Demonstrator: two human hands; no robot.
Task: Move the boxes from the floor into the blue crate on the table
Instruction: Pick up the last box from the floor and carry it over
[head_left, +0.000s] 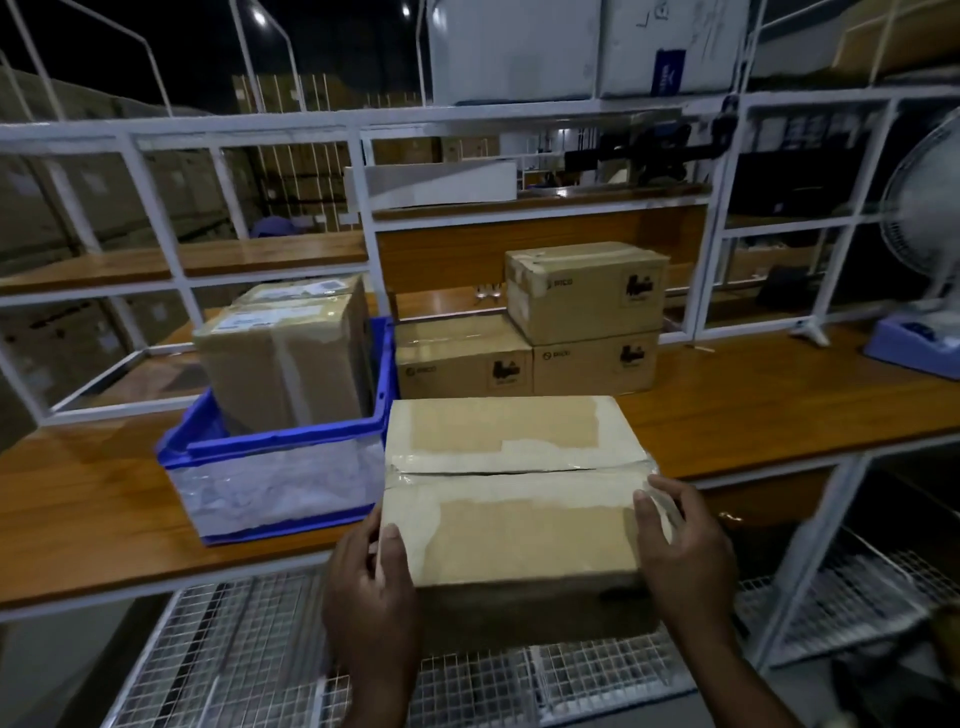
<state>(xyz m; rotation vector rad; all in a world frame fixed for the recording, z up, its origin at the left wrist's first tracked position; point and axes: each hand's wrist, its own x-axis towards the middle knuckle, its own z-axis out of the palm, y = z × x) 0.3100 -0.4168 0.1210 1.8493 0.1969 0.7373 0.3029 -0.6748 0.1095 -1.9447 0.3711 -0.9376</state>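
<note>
My head camera is looking forward and down, close over my hands, facing the table (779, 415) and shelving (363, 124) beyond.

Brown cardboard box (514, 488), taped top seam, torn white label patches, held level at the table's (779, 415) front edge, just right of the blue crate (275, 452). Crate on the table, clear plastic over its front wall. Second taped box (285, 358) stands upright inside the crate, rising above the rim.
</note>
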